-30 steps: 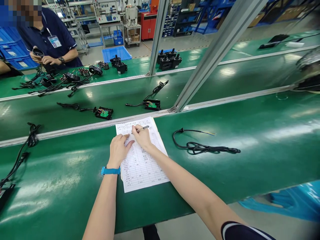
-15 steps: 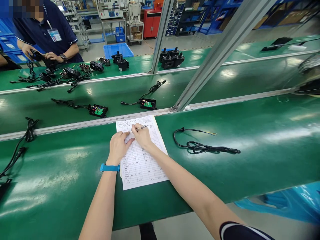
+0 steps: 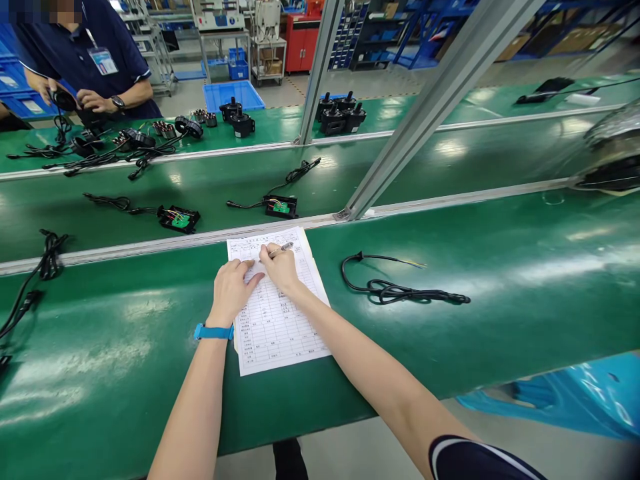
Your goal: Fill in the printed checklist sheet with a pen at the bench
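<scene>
A printed form point(image 3: 285, 340) with rows and columns lies on the green bench in front of me, with more sheets just showing beneath its edge. My left hand point(image 3: 233, 287) rests on the form's left side, thumb spread away from the fingers. Above that wrist is a blue band point(image 3: 214, 332). My right hand point(image 3: 280, 270) grips a pen point(image 3: 281, 250) over the upper part of the page. The pen's tip is hidden by the fingers. To the right of the form lies a coiled black cable point(image 3: 405, 291) with bare wire ends.
Behind a metal rail point(image 3: 250, 233), two black housings with green circuit boards point(image 3: 179, 219) and cables lie on a green strip. A slanted metal post point(image 3: 425, 120) rises at the right. Black cables point(image 3: 50, 257) lie left. Across, a co-worker point(image 3: 95, 67) handles black parts. A blue stool point(image 3: 565, 400) stands below.
The circuit-board housings have shifted left along the strip beyond the rail. The pen's tilt has changed slightly in my right hand, while my left hand stays on the form. My view has shifted a little.
</scene>
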Available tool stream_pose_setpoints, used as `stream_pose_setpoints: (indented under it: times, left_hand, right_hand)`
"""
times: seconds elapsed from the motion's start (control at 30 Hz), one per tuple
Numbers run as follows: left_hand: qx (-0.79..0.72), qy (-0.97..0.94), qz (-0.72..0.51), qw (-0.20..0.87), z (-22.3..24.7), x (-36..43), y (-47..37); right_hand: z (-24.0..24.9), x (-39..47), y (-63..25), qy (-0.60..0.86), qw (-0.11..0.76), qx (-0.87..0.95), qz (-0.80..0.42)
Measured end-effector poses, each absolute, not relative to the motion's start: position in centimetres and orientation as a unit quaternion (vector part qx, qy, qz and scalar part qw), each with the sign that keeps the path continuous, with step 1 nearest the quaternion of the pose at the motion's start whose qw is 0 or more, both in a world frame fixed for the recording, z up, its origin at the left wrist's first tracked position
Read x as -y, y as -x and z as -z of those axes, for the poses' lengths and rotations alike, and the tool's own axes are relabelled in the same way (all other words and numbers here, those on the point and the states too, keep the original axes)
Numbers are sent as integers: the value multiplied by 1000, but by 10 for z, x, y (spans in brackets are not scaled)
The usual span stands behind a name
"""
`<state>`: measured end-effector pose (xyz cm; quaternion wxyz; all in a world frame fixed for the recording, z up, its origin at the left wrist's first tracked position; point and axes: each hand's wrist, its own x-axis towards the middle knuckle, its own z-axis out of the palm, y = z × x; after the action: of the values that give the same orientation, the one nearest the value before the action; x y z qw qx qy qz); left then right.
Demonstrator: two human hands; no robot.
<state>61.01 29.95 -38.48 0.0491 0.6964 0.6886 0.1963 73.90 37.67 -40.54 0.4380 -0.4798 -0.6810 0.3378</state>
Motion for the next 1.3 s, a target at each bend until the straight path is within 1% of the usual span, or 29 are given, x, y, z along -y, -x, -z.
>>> stream_pose_setpoints:
  times: [0.13,0.43,0.7,0.97,1.17,1.3]
  left_hand:
    - [-687,-698,-196,51,385,-300,-610]
    - [-684,-700,-200,53,387,-300,-609]
    - [-684,-699,-205,47,388,-299,-609]
    - [-687,-695,-206,55,384,-299,-610]
    - [-683,-698,-209,41,385,-300,-610]
    - [-683,-702,-199,39,384,-299,-610]
  right_hand:
    - [405,-377,-739,508,443,660,-331]
    - [405,-376,-740,493,424,687,-326]
    - [409,-379,-742,516,443,666,-306]
    - [402,-378,-745,518,436,648,-348]
    - [397,-378,-745,496,429,640,-401]
    - [396,-379,-745,483,425,652,-400]
